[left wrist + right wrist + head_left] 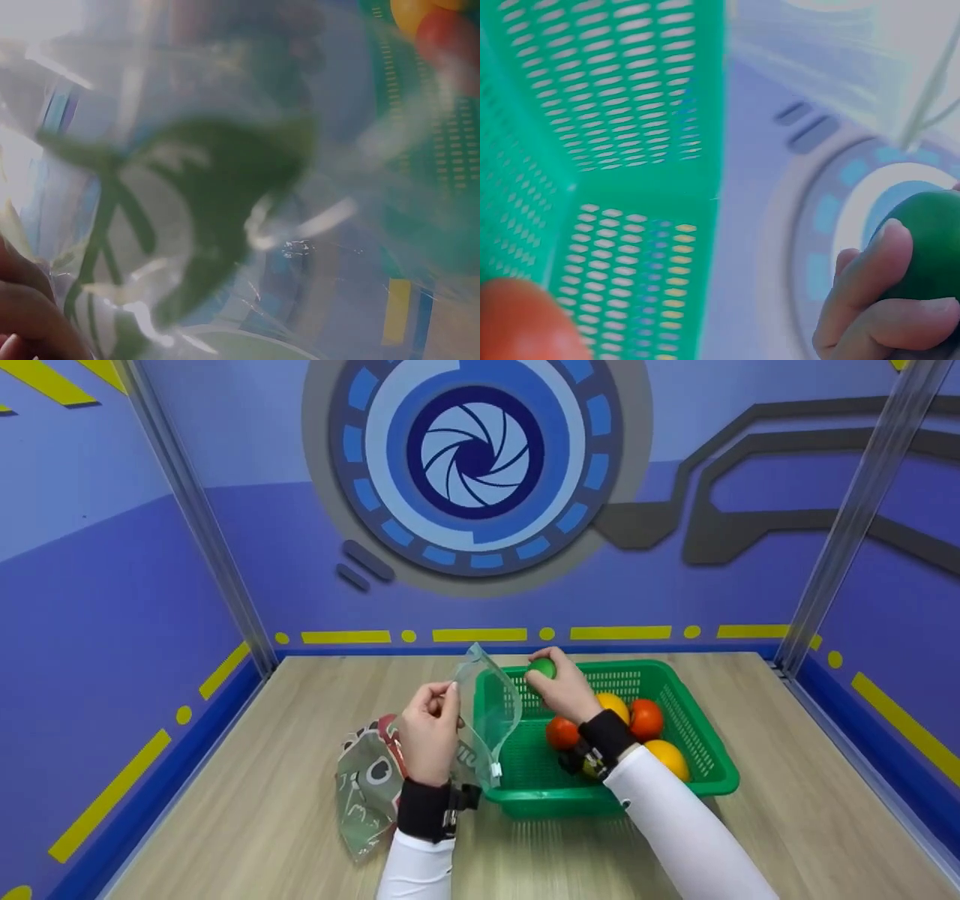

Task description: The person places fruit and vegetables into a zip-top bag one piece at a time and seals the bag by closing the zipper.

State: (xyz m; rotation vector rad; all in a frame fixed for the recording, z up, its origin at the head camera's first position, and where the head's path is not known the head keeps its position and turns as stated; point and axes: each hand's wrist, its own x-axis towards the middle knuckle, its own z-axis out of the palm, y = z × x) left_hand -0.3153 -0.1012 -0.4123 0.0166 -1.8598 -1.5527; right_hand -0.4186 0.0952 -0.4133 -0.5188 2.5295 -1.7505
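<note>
My left hand pinches the edge of a clear slider-zip bag between thumb and fingers. The bag hangs with its mouth spread, its white slider at the lower end; printed film fills the left wrist view. My right hand grips a round green fruit with curled fingers, above the far left part of the green basket and just right of the bag. Under my right wrist lie tomatoes and orange-yellow fruits in the basket, partly hidden by the forearm.
A second bag, with printed figures, lies on the wooden table to the left of my left hand. Blue panels with yellow dashes wall in the table at the back and both sides.
</note>
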